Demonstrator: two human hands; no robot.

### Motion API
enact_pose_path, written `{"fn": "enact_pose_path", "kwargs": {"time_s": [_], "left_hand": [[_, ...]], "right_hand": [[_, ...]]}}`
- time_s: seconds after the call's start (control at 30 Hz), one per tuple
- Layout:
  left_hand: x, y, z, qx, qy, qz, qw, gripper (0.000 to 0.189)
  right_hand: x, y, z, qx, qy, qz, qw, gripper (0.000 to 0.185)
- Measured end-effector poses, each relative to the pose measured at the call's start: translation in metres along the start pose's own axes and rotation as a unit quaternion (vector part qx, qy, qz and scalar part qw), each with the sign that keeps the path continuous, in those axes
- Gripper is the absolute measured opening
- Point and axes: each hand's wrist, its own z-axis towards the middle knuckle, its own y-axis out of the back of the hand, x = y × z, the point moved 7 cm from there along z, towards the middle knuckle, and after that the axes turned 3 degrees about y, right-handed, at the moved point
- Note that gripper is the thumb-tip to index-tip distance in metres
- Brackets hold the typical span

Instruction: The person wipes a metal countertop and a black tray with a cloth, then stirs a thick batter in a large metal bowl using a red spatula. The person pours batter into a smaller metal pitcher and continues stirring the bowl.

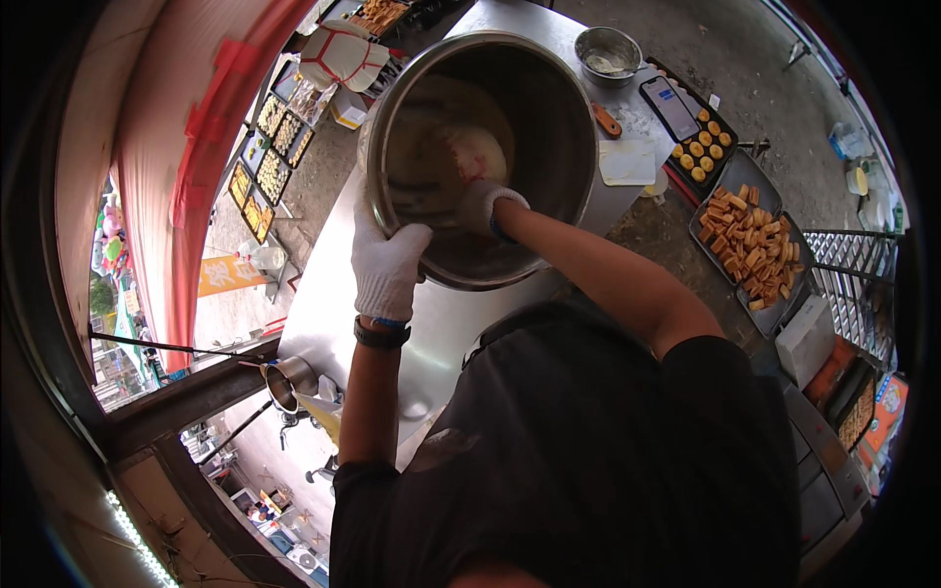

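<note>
A large stainless-steel mixing bowl (548, 95) is tilted so that its mouth faces me. My left hand (388, 264), in a white knitted glove, grips the bowl's near left rim from outside, thumb over the edge. Inside the bowl is my right hand (481, 206), also gloved in white. It touches the lower edge of a pale rounded item (481, 151) with reddish marks; what this is I cannot tell. Its fingers are hidden in shadow. A thin yellowish film (423, 110) coats part of the inner wall.
Beneath the bowl is a steel table (470, 305). A smaller metal bowl (609, 55), an orange-handled tool (606, 121) and a white plastic sheet (627, 162) lie beyond. At right, a phone (669, 109) rests on a pastry tray (724, 158), near trays of browned pieces (750, 246).
</note>
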Motion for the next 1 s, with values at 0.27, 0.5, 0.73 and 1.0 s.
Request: {"fn": "enact_pose_path", "kwargs": {"time_s": [0.27,0.5,0.73,1.0], "left_hand": [[-0.008,0.012,0.006,0.001,0.049,-0.01,0.999,0.076],[0.028,0.056,0.044,-0.04,0.085,-0.109,0.99,0.052],[0.079,0.089,0.084,-0.086,0.153,-0.307,0.935,0.016],[0.087,0.064,0.075,-0.082,0.154,-0.39,0.904,0.032]], "right_hand": [[-0.005,0.102,-0.031,-0.1,-0.107,0.633,0.761,0.02],[-0.028,0.094,-0.062,-0.07,-0.216,0.84,0.492,0.021],[-0.023,0.195,-0.116,-0.093,-0.15,0.825,0.537,0.028],[-0.024,0.22,-0.097,-0.094,-0.119,0.795,0.587,0.037]]}}
